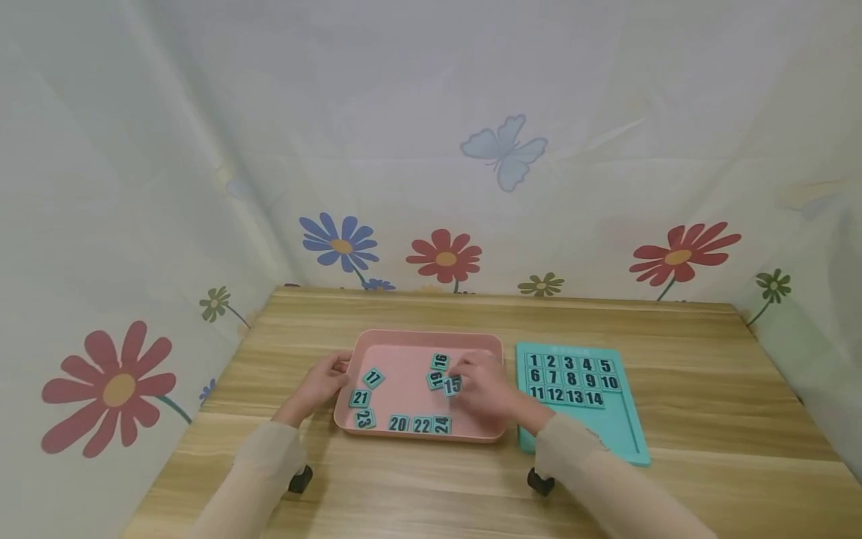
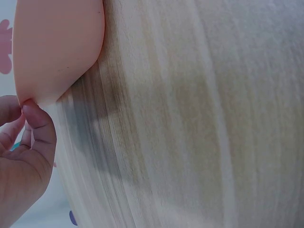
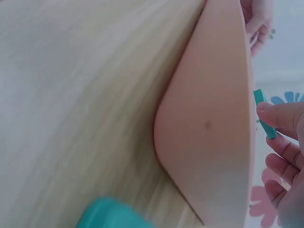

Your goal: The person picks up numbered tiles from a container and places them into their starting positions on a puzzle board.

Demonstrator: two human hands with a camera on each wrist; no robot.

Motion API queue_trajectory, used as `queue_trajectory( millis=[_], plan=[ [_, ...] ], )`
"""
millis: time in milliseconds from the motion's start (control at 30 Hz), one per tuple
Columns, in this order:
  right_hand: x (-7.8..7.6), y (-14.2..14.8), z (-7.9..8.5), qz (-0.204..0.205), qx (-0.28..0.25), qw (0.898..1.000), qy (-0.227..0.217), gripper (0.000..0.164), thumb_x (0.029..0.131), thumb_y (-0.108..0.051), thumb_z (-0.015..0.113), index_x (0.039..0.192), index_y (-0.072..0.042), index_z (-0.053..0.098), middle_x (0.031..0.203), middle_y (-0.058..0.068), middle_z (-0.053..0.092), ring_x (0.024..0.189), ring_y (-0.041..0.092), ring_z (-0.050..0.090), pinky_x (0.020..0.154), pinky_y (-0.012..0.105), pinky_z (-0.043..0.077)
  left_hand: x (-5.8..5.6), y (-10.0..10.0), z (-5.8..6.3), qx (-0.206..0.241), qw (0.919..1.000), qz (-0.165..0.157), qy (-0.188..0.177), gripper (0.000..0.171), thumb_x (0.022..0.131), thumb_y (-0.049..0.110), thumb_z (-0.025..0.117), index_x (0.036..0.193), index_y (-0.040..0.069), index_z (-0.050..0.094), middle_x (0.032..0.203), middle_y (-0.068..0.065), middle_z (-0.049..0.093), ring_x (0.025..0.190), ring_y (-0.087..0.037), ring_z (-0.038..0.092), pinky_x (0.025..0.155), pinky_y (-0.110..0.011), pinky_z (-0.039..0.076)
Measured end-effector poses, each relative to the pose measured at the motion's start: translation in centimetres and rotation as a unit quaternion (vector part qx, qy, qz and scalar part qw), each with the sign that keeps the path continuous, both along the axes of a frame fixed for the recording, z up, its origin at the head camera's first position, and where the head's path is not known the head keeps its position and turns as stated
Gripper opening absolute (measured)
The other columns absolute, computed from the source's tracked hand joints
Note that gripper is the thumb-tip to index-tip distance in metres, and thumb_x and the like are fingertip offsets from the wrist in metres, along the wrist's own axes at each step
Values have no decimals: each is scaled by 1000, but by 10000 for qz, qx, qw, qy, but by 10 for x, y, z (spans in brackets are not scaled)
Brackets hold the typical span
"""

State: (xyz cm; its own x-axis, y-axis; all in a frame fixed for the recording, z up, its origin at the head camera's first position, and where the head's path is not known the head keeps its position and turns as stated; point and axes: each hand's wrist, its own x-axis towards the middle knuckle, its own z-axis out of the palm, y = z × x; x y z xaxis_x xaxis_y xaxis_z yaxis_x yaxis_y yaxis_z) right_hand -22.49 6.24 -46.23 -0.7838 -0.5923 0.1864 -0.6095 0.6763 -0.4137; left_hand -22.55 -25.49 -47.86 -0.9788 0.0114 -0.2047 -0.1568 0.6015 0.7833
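Note:
My right hand (image 1: pixel 486 385) pinches the number 15 tile (image 1: pixel 453 385) above the right part of the pink tray (image 1: pixel 404 355). In the right wrist view the tile's teal edge (image 3: pixel 265 114) shows between thumb and fingers. At the tray's left side, my left hand (image 1: pixel 326 380) grips the rim; the left wrist view shows thumb and fingers (image 2: pixel 40 126) pinching it. Tiles 16 (image 1: pixel 441 361) and 19 (image 1: pixel 435 379) lie beside the held tile. To the right is the teal number board (image 1: pixel 622 442), with tiles 1 to 14 set in rows.
Along the tray's left lie tiles 17 (image 1: pixel 373 376), 21 (image 1: pixel 360 398) and 23 (image 1: pixel 364 418). Near its front wall are tiles 20 (image 1: pixel 398 424), 22 (image 1: pixel 422 424) and 24 (image 1: pixel 441 425). Everything stands on a wooden table (image 1: pixel 417 486) before a flowered curtain (image 1: pixel 390 150).

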Motion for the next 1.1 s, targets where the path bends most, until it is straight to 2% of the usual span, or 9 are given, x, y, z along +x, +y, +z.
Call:
queue_trajectory(
  millis=[133,233,300,467,767,1100],
  plan=[
    [1,14,4,-226,-188,9994,-162,25,73,-20,69,97,-17,65,93,-5,53,91,11,45,79,29,43,1,0,1,14,10000,-4,-6,43,84,0,44,127,2,41,106,-20,47,88,-23,54,67,-28,49],
    [0,26,6,-420,-223,9988,-113,25,71,-17,69,96,-17,66,91,-6,52,85,10,45,73,26,43,1,0,1,-18,10000,-9,22,43,83,0,45,127,1,41,106,-20,48,89,-23,54,68,-28,49],
    [0,33,7,-489,-166,9986,76,25,71,-16,69,96,-17,66,90,-6,53,83,10,45,71,26,42,2,1,2,-8,10000,-32,34,44,83,0,44,127,1,41,106,-20,48,89,-23,54,68,-29,49],
    [2,54,9,-573,-258,9975,309,28,70,-16,71,98,-13,66,93,-1,56,86,14,46,70,30,42,3,2,4,4,10000,-54,67,44,83,0,44,127,0,40,105,-21,47,89,-24,54,67,-28,49],
    [6,88,8,-900,-353,9953,55,31,72,-19,70,102,-14,65,93,-1,55,93,18,47,75,34,43,2,2,3,17,10000,-12,12,43,83,0,45,126,-1,40,106,-21,48,89,-25,54,67,-29,49],
    [6,129,-5,-1103,-283,9924,458,32,70,-15,72,101,-10,64,93,3,57,94,24,50,76,41,44,0,0,0,41,10000,-51,30,44,83,-1,45,126,0,40,106,-21,48,89,-25,55,66,-29,49]
  ],
)
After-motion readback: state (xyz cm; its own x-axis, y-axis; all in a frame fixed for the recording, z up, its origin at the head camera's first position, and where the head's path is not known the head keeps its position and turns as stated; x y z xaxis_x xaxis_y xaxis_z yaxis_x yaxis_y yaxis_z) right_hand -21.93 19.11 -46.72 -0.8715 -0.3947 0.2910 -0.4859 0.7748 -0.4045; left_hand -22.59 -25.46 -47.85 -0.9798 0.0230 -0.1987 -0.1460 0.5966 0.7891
